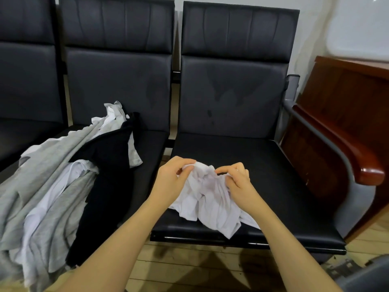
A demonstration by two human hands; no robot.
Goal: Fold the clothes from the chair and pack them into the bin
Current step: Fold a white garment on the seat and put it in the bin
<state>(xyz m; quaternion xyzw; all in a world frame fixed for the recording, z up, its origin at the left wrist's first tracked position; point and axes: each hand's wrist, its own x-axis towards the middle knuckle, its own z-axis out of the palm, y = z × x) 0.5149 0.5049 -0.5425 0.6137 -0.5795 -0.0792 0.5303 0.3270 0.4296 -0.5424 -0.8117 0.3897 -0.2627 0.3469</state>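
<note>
We found the fingers of the left hand (171, 178) curled, with thumb and fingertips pinching the far edge of a crumpled white garment (207, 199). The fingers of the right hand (235, 179) were likewise bent, thumb and forefinger pinching the same edge just to the right. The two hands stood near each other, the bunched cloth between them. The garment lay on the near part of the right-hand black seat (273, 178), its near folds hanging to the seat's front edge. On the seat to the left (151, 144) we noted an unfolded pile of clothes (63, 182), grey, white and black, spilling over the near edge. A wooden armrest (357, 157) bounded the right seat, with a reddish wooden cabinet (347, 98) beyond it. The floor (189, 268) was wood.
</note>
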